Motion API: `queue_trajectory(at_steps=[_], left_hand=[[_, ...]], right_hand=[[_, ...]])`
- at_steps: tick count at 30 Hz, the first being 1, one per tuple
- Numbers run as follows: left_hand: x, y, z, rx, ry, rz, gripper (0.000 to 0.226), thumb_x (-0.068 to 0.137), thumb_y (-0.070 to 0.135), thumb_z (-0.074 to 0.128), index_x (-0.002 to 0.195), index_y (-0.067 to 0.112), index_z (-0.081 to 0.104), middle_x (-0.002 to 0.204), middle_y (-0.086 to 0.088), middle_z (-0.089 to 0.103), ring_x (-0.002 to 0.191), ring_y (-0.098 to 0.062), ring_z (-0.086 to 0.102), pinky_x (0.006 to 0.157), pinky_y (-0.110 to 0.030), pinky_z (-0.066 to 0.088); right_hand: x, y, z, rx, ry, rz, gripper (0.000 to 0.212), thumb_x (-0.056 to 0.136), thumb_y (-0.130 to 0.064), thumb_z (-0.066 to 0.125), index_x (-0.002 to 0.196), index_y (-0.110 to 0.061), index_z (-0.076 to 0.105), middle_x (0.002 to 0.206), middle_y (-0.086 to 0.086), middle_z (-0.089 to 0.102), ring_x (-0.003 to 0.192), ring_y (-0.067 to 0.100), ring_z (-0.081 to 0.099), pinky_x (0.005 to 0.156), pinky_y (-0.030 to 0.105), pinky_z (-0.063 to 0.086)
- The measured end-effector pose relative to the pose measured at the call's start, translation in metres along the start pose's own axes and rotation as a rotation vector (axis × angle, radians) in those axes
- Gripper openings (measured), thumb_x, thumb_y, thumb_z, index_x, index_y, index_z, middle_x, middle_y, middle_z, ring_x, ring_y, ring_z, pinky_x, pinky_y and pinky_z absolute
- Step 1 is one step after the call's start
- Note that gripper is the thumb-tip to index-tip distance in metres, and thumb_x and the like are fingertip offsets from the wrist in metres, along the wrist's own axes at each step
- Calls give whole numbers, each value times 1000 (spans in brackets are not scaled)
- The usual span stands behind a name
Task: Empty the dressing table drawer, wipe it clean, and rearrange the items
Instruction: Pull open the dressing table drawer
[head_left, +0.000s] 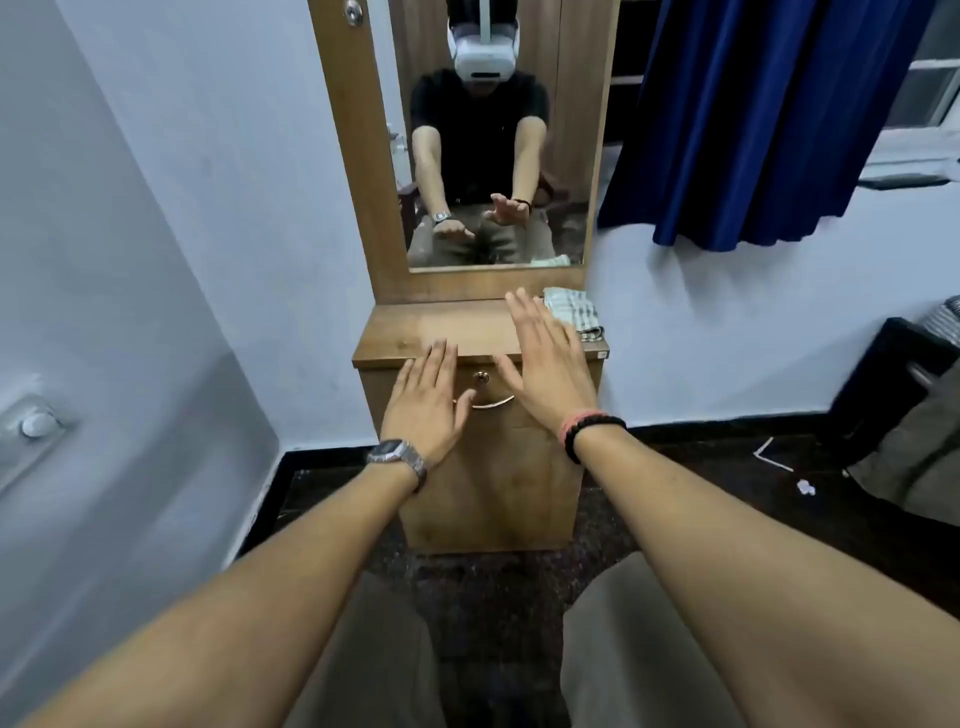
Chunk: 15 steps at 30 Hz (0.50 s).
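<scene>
Reaching forward, left hand (423, 402) and right hand (548, 366) hover with fingers straight and spread, holding nothing, in front of the closed drawer (485, 392) of the dressing table (410, 332). Folded checked cloth (574, 312) lies on tabletop's right rear corner, below mirror (493, 130).

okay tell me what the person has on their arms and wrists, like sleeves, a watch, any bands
Both forearms are bare, with no sleeves in view. The left hand has a silver metal wristwatch with a dark square face on its wrist. The right hand has two bands side by side at the wrist: a black beaded bracelet and a pinkish-red band. No gloves or rings show.
</scene>
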<state>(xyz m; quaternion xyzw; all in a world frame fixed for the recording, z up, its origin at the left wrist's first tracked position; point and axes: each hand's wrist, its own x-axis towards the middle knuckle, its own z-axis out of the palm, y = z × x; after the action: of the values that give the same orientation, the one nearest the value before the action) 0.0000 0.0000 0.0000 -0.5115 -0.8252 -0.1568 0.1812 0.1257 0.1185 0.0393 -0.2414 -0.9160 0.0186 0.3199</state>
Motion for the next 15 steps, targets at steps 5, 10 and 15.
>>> queue_trajectory(at_steps=[5, 10, 15], left_hand=[[-39, 1, 62, -286, -175, -210, 61, 99, 40, 33, 150, 12, 17, 157, -6, 21, 145, -18, 16, 119, -34, 12], [-47, -5, 106, -637, -270, -346, 54, 100, 31, 42, 148, 11, 27, 151, -7, 33, 139, -17, 31, 107, -21, 23], [-29, 1, 125, -1122, -298, -637, 51, 98, 29, 46, 146, 19, 32, 145, 1, 43, 129, -8, 41, 113, -29, 28]], right_hand=[[-34, 8, 63, 46, -140, 90, 61, 94, -31, 45, 150, -21, 24, 156, -2, 28, 144, 16, 24, 111, 37, 24], [-49, 20, 112, 4, -299, 45, 64, 90, -22, 48, 149, -18, 25, 152, -1, 35, 141, 18, 28, 110, 35, 26], [-39, 22, 138, -27, -338, 58, 65, 87, -17, 51, 147, -15, 28, 152, 2, 34, 142, 21, 24, 111, 36, 23]])
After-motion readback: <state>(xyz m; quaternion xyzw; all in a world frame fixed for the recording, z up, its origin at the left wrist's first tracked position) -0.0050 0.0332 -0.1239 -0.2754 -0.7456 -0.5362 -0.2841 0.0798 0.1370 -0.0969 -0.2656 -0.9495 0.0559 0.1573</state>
